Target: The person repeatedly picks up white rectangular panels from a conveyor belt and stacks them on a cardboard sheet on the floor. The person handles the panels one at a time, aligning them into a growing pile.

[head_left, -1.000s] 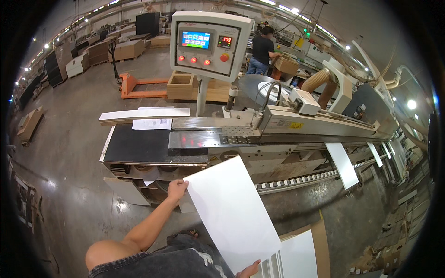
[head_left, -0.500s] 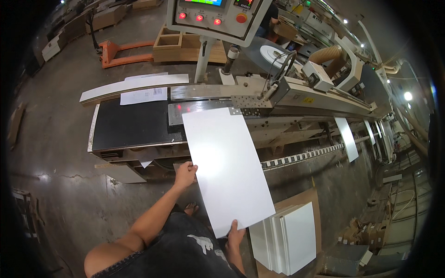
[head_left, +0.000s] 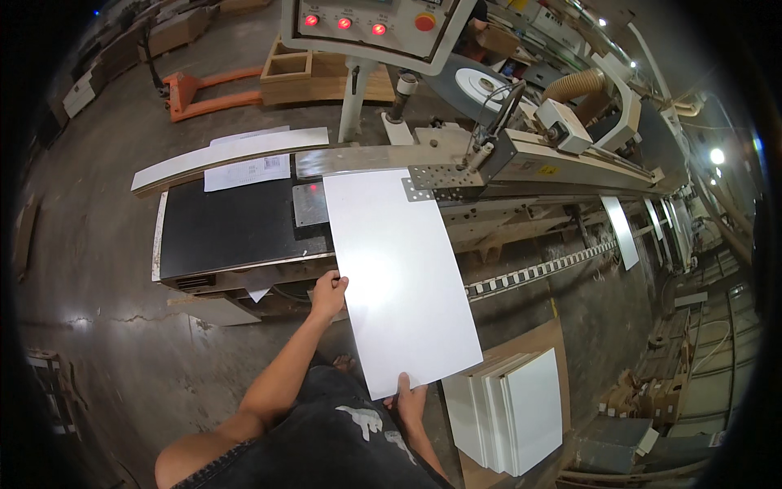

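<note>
I hold a large white rectangular panel (head_left: 397,269) flat in front of me. My left hand (head_left: 328,296) grips its left long edge. My right hand (head_left: 407,401) grips its near short edge. The panel's far end lies over the black infeed table (head_left: 228,228) of a long edge-working machine (head_left: 521,159) and reaches the machine's metal fence rail.
A stack of white panels (head_left: 509,411) stands on cardboard on the floor at my right. A control box with red lit buttons (head_left: 371,24) rises behind the machine. Another white board (head_left: 228,151) and a paper sheet lie at the table's far edge. An orange pallet jack (head_left: 204,85) is far left.
The panel has moved forward and down from a tilted carry onto the machine's table, its far end now at the fence rail. My view has come closer to the machine.
</note>
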Demonstrator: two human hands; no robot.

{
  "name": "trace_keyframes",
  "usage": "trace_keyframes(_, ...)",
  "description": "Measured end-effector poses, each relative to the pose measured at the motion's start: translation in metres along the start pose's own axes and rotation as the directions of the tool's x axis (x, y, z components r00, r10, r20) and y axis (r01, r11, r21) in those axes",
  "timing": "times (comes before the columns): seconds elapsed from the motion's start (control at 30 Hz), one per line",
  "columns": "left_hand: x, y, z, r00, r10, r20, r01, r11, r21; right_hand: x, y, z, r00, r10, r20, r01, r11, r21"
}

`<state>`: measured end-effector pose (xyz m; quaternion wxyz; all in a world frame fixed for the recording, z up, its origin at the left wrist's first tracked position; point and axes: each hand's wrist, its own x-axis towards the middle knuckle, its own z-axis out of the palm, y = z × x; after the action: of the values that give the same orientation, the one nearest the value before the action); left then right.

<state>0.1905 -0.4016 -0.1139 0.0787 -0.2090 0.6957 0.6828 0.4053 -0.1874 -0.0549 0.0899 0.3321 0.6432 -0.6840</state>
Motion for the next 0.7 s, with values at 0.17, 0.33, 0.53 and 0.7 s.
trace_keyframes(0.17, -0.008, 0.021, 0.021, 0.998, -0.066, 0.000, 0.066, 0.995, -0.079, 0.004, -0.020, -0.006, 0.991, 0.052, -0.123, -0.058, 0.997, -0.042)
trace_keyframes(0.33, 0.002, 0.027, 0.062, 0.997, -0.072, 0.038, 0.076, 0.993, -0.090, 0.056, 0.014, -0.056, 0.979, -0.116, -0.166, 0.082, 0.976, -0.200)
trace_keyframes(0.53, 0.024, 0.034, 0.133, 0.994, -0.054, 0.092, 0.064, 0.992, -0.109, 0.104, -0.003, -0.109, 0.960, -0.019, -0.281, -0.043, 0.976, -0.215)
trace_keyframes(0.7, 0.033, 0.035, 0.195, 0.973, -0.079, 0.218, 0.115, 0.981, -0.159, 0.098, -0.074, -0.145, 0.937, 0.172, -0.305, -0.267, 0.914, -0.305)
